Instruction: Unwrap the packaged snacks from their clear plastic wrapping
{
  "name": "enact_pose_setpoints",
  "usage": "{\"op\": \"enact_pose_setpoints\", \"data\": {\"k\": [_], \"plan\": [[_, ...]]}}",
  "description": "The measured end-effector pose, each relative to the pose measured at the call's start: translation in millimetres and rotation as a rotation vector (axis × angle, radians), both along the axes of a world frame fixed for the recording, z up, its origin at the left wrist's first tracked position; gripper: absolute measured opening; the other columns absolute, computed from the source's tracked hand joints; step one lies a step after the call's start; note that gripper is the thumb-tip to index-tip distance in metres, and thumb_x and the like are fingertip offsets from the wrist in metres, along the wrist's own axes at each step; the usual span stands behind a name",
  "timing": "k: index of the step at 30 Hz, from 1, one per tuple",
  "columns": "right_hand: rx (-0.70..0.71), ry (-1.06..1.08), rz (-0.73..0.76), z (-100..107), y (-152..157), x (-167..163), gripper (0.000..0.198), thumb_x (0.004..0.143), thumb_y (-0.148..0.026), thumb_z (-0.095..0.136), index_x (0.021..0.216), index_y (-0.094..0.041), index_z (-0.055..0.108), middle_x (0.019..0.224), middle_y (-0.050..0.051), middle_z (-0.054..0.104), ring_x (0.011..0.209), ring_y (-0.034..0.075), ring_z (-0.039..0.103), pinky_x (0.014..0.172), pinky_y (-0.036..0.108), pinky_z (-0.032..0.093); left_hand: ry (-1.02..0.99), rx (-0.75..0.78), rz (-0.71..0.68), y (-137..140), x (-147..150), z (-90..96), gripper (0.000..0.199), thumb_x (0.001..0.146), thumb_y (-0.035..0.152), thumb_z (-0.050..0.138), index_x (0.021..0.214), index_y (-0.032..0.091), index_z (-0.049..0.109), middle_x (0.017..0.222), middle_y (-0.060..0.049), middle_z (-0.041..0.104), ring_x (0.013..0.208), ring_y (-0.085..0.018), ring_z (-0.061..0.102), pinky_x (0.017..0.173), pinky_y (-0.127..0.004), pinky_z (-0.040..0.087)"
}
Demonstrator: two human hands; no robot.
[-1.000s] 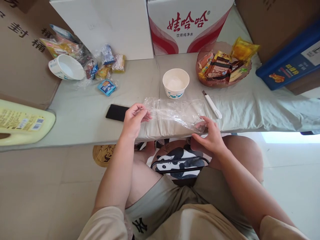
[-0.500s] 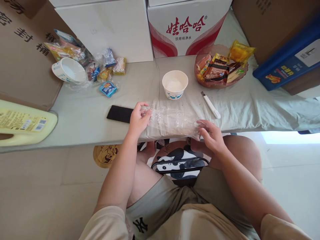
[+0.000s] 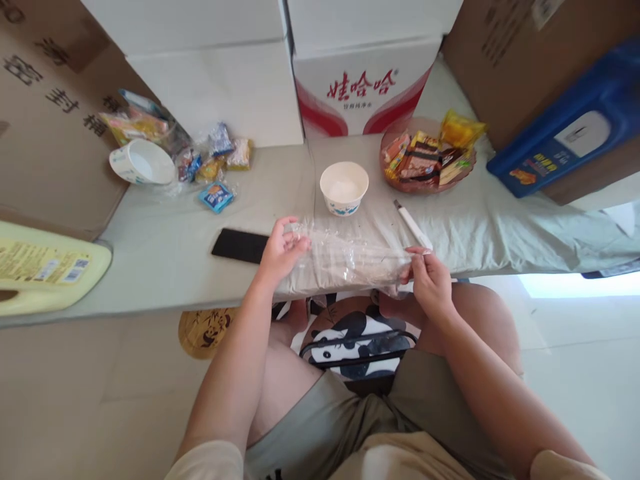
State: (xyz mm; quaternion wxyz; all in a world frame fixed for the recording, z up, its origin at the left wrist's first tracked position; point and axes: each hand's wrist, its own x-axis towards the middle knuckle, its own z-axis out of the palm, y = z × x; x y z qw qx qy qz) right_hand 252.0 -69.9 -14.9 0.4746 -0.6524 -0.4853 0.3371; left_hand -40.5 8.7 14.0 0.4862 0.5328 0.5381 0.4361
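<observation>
A clear plastic bag (image 3: pixel 345 257) is stretched sideways between my hands, over the front edge of the cloth-covered surface. My left hand (image 3: pixel 284 250) pinches its left end between thumb and fingers. Its right end is gathered in the closed fingers of my right hand (image 3: pixel 427 277). Just behind the bag stands a white paper bowl (image 3: pixel 344 189) with a blue pattern, upright. A white utility knife (image 3: pixel 413 225) lies behind my right hand. Partly covered by my left hand, a black phone (image 3: pixel 239 245) lies flat to the left.
At the back right sits a pink bowl (image 3: pixel 387 175) of snacks beside a blue container (image 3: pixel 565 127). Another paper bowl (image 3: pixel 143 162) tilts among snack packets (image 3: pixel 217 196) at the left. White boxes (image 3: pixel 365 93) line the back; a yellow jug (image 3: pixel 50 270) lies at the far left.
My right hand has shifted right and turned, drawing its end of the bag tauter and narrower. My left hand keeps its grip. The whole view has tilted so things sit lower.
</observation>
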Motion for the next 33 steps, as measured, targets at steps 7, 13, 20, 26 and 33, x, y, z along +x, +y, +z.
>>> {"op": "enact_pose_setpoints", "data": {"k": [7,13,20,26,33], "plan": [[0.133,-0.17,0.103,-4.2,-7.0,1.1,0.033,0.082,-0.036,0.062,0.112,-0.022,0.06,0.091,0.006,0.072,0.077,0.019,0.07,0.072,0.034,0.054,0.213,-0.05,0.021,-4.2,5.2,3.0,0.023,0.078,0.032,0.064,0.096,0.02,0.057,0.06,0.004,0.063,0.038,-0.007,0.043,0.04,-0.02,0.031],[0.139,-0.417,0.191,5.1,-11.2,-12.8,0.023,0.086,-0.037,0.054,0.099,-0.022,0.066,0.085,0.006,0.074,0.085,0.024,0.069,0.086,0.041,0.051,0.222,0.032,0.096,-2.8,4.3,-1.3,0.018,0.081,0.034,0.06,0.093,0.022,0.057,0.052,0.005,0.061,0.037,-0.01,0.042,0.043,-0.022,0.03],[0.206,-0.686,0.255,-5.7,-1.8,-21.0,0.021,0.088,-0.031,0.055,0.102,-0.023,0.068,0.093,0.008,0.075,0.1,0.027,0.065,0.096,0.046,0.042,0.542,0.124,0.205,-5.8,0.8,-7.9,0.019,0.083,0.031,0.058,0.101,0.024,0.058,0.052,0.005,0.06,0.051,-0.016,0.056,0.056,-0.025,0.037],[0.179,-0.769,0.107,-9.8,-1.4,-11.6,0.028,0.085,-0.027,0.053,0.11,-0.021,0.065,0.091,0.008,0.072,0.093,0.028,0.063,0.089,0.044,0.044,0.814,0.274,0.16,-6.7,12.2,-7.8,0.029,0.082,0.023,0.061,0.111,0.023,0.062,0.095,-0.009,0.073,0.088,-0.025,0.066,0.079,-0.036,0.047],[0.01,-0.955,0.347,0.2,-42.1,-6.1,0.057,0.083,-0.031,0.056,0.14,-0.027,0.049,0.147,0.016,0.048,0.13,0.038,0.049,0.1,0.06,0.04,0.873,0.325,-0.138,-4.0,26.4,-15.0,0.047,0.077,-0.001,0.047,0.117,0.02,0.063,0.104,-0.011,0.071,0.103,-0.027,0.063,0.09,-0.039,0.048]]}}
